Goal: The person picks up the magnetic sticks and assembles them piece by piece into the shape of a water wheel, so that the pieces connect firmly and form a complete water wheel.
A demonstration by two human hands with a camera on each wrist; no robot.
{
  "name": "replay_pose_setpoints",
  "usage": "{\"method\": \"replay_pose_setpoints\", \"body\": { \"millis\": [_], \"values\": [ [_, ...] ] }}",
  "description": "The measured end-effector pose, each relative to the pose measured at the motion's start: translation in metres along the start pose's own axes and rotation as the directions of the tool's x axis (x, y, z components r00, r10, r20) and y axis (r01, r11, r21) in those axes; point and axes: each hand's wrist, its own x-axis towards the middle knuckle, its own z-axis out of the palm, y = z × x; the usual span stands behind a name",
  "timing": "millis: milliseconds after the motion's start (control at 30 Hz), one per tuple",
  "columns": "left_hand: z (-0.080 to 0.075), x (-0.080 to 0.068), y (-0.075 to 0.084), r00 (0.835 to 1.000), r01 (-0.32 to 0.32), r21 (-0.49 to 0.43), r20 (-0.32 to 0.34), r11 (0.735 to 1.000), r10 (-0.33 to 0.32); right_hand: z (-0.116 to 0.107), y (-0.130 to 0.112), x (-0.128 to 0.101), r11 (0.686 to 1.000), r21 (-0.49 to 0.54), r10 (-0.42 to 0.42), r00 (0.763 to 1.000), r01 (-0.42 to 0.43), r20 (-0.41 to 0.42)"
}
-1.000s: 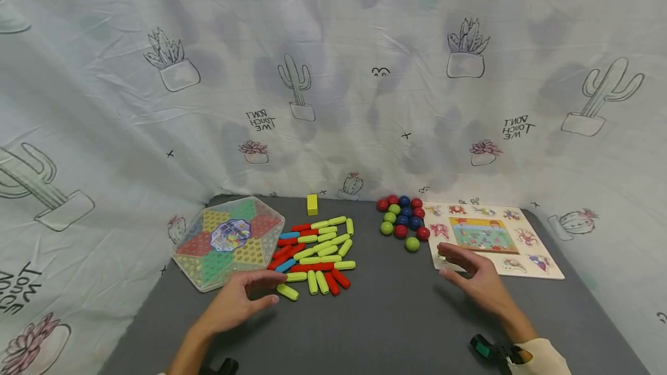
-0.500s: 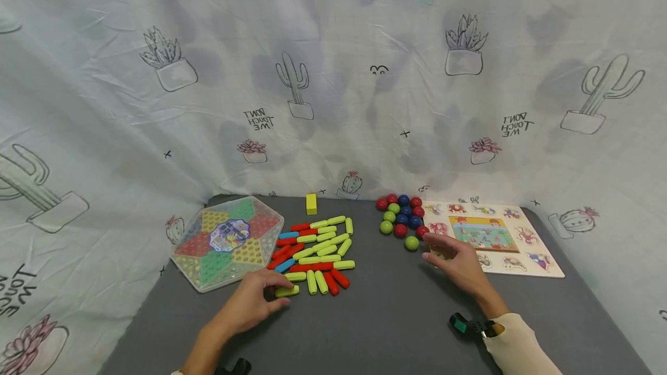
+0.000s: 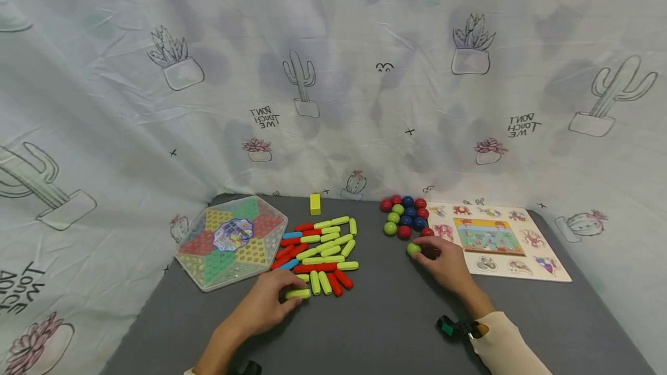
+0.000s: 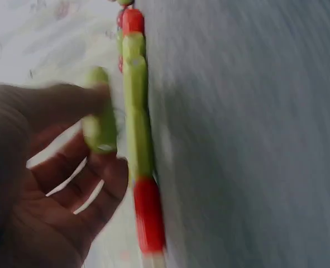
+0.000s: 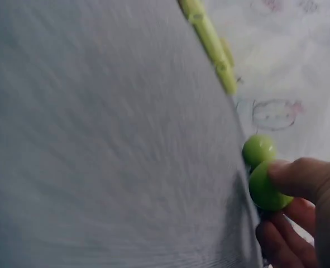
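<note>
My left hand [image 3: 263,304] pinches a short yellow-green stick [image 3: 299,294] between thumb and fingers, at the near side of a group of red, blue and yellow-green sticks [image 3: 315,267]. In the left wrist view the held stick [image 4: 99,131] stands out from the row behind it. My right hand [image 3: 449,264] pinches a green ball [image 3: 413,249], nearest me in a cluster of red, blue and green balls [image 3: 404,232]. The right wrist view has the thumb on this ball [image 5: 264,190], with another green ball [image 5: 259,148] behind.
A hexagonal star-patterned game board [image 3: 229,259] lies left of the sticks. To the right is a wooden picture puzzle board [image 3: 531,265]. A yellow block [image 3: 315,204] stands near the cactus-print cloth [image 3: 333,103] at the back of the grey table [image 3: 375,328].
My left hand has moved right to the near yellow-green stick and taken hold of it. The right hand has moved left, off the puzzle board, and now pinches the green ball.
</note>
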Motion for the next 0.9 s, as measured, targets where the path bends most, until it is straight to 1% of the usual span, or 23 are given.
{"method": "replay_pose_setpoints", "body": {
  "millis": [100, 167, 233, 300, 333, 433, 500, 533, 600, 633, 700, 800, 900],
  "values": [
    [0.011, 0.007, 0.017, 1.0, -0.016, -0.131, 0.016, 0.991, 0.018, -0.003, -0.01, -0.014, 0.998, 0.062, 0.01, 0.999, -0.013, 0.045],
    [0.021, 0.013, 0.029, 0.998, -0.019, -0.218, 0.048, 0.976, 0.03, -0.005, -0.017, -0.025, 0.99, 0.136, 0.011, 0.996, -0.023, 0.087],
    [0.034, 0.02, 0.039, 0.995, -0.013, -0.296, 0.092, 0.955, 0.042, -0.005, -0.023, -0.036, 0.977, 0.213, 0.005, 0.992, -0.033, 0.129],
    [0.049, 0.027, 0.049, 0.989, -0.002, -0.351, 0.135, 0.936, 0.053, -0.005, -0.028, -0.046, 0.951, 0.303, 0.004, 0.985, -0.056, 0.172],
    [0.056, 0.03, 0.054, 0.986, 0.003, -0.371, 0.156, 0.929, 0.059, -0.005, -0.031, -0.05, 0.932, 0.355, 0.005, 0.981, -0.074, 0.192],
    [0.076, 0.042, 0.064, 0.976, 0.018, -0.392, 0.208, 0.92, 0.07, -0.002, -0.038, -0.062, 0.865, 0.481, 0.026, 0.972, -0.139, 0.235],
    [0.085, 0.049, 0.07, 0.975, 0.026, -0.398, 0.213, 0.917, 0.065, 0.002, -0.043, -0.066, 0.817, 0.548, 0.041, 0.966, -0.18, 0.257],
    [0.09, 0.052, 0.072, 0.977, 0.024, -0.401, 0.203, 0.916, 0.063, 0.004, -0.045, -0.067, 0.799, 0.569, 0.044, 0.963, -0.194, 0.267],
    [0.096, 0.056, 0.075, 0.983, 0.035, -0.421, 0.18, 0.907, 0.046, 0.009, -0.049, -0.069, 0.775, 0.594, 0.044, 0.957, -0.215, 0.288],
    [0.098, 0.058, 0.077, 0.985, 0.042, -0.436, 0.168, 0.899, 0.036, 0.011, -0.05, -0.07, 0.767, 0.602, 0.044, 0.953, -0.223, 0.298],
    [0.102, 0.059, 0.078, 0.988, 0.056, -0.469, 0.152, 0.881, 0.018, 0.013, -0.052, -0.072, 0.76, 0.607, 0.044, 0.95, -0.234, 0.31],
    [0.106, 0.059, 0.08, 0.988, 0.092, -0.526, 0.154, 0.846, -0.012, 0.013, -0.053, -0.076, 0.754, 0.611, 0.035, 0.943, -0.243, 0.331],
    [0.109, 0.059, 0.08, 0.986, 0.129, -0.569, 0.158, 0.812, -0.045, 0.012, -0.052, -0.078, 0.743, 0.62, 0.008, 0.93, -0.252, 0.368]
  ]
}}
